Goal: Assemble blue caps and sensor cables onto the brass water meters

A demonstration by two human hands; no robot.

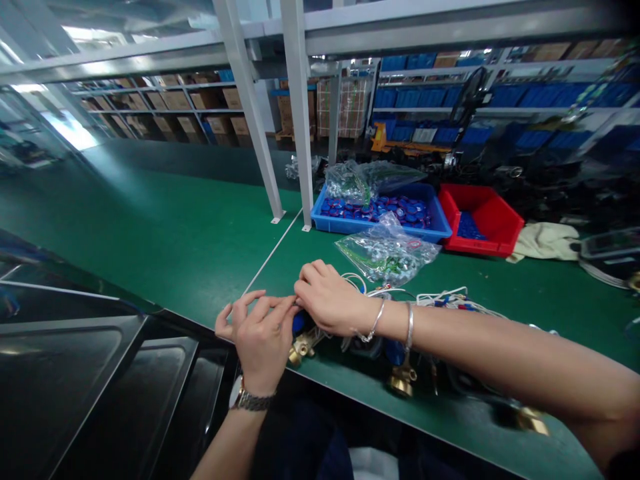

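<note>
My left hand (263, 340) and my right hand (327, 298) meet fingertip to fingertip above a brass fitting (301, 348) with a blue part, at the green table's front edge. Both hands have their fingers closed in a pinch; whatever lies between them is too small and hidden to name. Under my right wrist and forearm are more brass fittings (403, 380) with blue parts, partly covered. White wires (450, 297) with small blue and red ends run behind the forearm.
Behind my hands lies a clear plastic bag (390, 257) of small parts. A blue tray (383, 227) of round blue pieces, a red bin (483, 220) and a pale cloth (547, 241) stand farther back. Metal posts (297, 120) rise from the green table (165, 233).
</note>
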